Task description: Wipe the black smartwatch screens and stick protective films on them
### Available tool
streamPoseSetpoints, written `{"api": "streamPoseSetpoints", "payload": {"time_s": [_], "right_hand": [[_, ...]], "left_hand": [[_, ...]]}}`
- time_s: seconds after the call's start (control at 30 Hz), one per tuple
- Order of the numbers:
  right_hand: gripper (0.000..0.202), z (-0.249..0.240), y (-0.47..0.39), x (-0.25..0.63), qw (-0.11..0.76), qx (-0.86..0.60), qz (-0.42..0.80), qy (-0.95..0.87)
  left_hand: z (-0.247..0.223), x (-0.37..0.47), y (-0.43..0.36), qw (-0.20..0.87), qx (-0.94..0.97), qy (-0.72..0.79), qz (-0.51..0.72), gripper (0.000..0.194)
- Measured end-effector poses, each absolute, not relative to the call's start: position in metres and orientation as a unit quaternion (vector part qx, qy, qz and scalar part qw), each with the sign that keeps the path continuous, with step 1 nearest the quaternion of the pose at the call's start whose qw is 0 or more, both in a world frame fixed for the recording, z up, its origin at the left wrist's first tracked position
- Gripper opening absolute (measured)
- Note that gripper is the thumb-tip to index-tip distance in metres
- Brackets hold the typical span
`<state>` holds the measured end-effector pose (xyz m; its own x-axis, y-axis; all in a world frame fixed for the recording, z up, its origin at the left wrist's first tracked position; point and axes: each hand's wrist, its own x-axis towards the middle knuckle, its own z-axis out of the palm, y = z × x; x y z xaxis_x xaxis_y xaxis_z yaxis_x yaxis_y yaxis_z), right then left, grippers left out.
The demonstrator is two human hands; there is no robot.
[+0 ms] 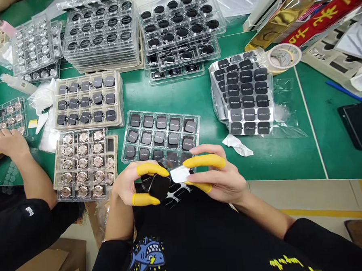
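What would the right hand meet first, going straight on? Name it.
Beyond the white piece it pinches, probably the dark square piece in the left hand; depth is unclear.

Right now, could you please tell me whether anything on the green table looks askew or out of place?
A crumpled white scrap lies loose on the green tabletop, near sheets of dark printed squares whose edges don't line up. The top tray of black discs sits skewed over those beneath.

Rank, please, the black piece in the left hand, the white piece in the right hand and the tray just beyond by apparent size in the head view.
1. Tray
2. Black piece
3. White piece, partly hidden but clearly smallest as seen
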<state>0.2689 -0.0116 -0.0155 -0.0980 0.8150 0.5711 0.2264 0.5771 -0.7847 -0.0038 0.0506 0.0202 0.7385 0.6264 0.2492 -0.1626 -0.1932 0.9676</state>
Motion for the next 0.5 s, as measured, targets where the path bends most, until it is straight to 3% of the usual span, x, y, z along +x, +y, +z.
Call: {"api": "streamPoseSetpoints", "payload": {"time_s": [0.2,0.5], "right_hand": [[0.003,0.015,-0.015,0.282,0.585,-0.444,0.429,-0.526],[0.015,0.034,0.006,0.256,0.542,-0.430,0.627,-0.358]], "left_hand": [[-0.005,-0.004,0.052,0.550,0.718,0.234,0.356,0.056],[-0.032,0.005,0.047,0.558,0.683,0.250,0.401,0.068]]}}
